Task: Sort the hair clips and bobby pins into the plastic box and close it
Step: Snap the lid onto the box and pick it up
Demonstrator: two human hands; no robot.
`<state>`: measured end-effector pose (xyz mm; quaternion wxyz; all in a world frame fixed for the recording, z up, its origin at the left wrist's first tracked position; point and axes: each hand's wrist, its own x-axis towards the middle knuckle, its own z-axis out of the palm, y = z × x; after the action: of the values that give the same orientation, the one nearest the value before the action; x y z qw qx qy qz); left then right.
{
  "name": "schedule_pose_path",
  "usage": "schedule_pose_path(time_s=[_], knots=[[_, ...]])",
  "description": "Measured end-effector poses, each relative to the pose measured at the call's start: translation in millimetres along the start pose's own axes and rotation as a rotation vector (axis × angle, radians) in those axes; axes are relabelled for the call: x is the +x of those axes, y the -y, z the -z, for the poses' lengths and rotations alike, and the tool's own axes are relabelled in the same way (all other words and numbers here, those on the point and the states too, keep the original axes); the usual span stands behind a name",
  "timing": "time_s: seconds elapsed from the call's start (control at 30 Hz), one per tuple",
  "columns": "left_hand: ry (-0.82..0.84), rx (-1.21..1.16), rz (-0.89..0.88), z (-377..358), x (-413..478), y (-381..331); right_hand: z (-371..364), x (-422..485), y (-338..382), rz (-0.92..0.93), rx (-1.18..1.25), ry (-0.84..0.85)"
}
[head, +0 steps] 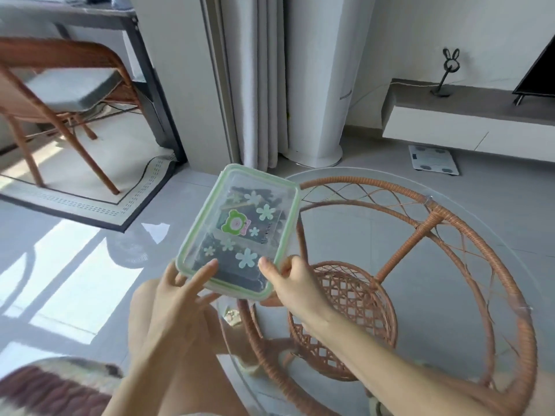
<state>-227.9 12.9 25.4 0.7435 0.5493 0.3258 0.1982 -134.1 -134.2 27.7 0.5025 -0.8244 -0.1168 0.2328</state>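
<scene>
Right now my left grip (183, 283) and my right grip (288, 280) both pinch the near short end of the clear rectangular plastic box (240, 205), one at each corner. On each side a thumb or finger lies over the top and the rest curl underneath. The green-rimmed transparent lid (192, 232), dotted with flower stickers, sits on the box. Through it I can make out dark hair clips and pins (210, 253) lying inside, so I judge the sorting done and the closing nearly so. I cannot tell whether the rim is pressed home all the way round, least of all at the end farthest from my grips. The box seems to hang in the air, stretching away from my grips and leaning a little. It is partly over the edge of the round glass surface (480, 223) to the right of my grips, which rests on a woven rattan frame (444, 226). The rest of it is over the grey tiled floor (90, 235) to their left. Holding only one end is the weak point, because smooth plastic could slide out and the weight would pull the far end down. A half-seated lid could then pop off and scatter the pins across the floor. The glass edge is hard to see, so I could easily set the box down half off it.
</scene>
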Motion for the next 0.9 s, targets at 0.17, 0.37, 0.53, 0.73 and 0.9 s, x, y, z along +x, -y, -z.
schedule_pose_path(time_s=[0.17,0.37,0.53,0.73,0.9], knots=[[-0.140,-0.074,-0.010,72.7,26.5,-12.9,-17.3,15.1,26.0,0.093,-0.021,0.079],[-0.124,0.144,0.002,133.3,76.6,-33.9,70.6,35.3,-22.6,0.175,-0.524,-0.371],[0.034,0.420,0.153,147.9,121.1,-24.1,131.1,36.5,-79.2,0.045,-0.845,-0.407],[0.329,0.586,0.373,112.1,147.7,35.2,143.4,40.2,-105.2,0.090,-0.900,-0.357],[0.518,0.573,0.463,59.0,149.2,96.7,140.0,43.7,-106.5,0.084,-0.934,-0.380]])
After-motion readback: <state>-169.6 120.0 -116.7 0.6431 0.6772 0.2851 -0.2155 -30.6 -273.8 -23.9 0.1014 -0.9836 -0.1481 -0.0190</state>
